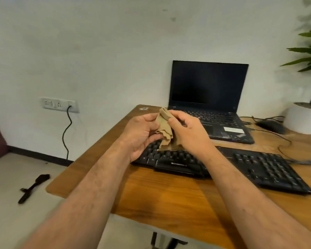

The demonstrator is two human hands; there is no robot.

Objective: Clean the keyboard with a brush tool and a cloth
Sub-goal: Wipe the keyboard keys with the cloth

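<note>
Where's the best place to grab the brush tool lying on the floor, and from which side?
Take the brush tool by its slim straight handle, the end nearer the camera, coming from above. It lies flat on the floor left of the desk, bristle head pointing toward the wall, so only a top-down grip across the handle's width fits.

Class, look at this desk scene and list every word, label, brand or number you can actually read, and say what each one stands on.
None can be read with certainty.
Keyboard: pale brand lettering on its front edge, too blurred to read; key legends too small.
Laptop: white sticker on the palm rest, text unreadable; key legends too small.
Table: small sticker at its far left corner, blurred.
Wall socket plate: no legible marking.
</note>
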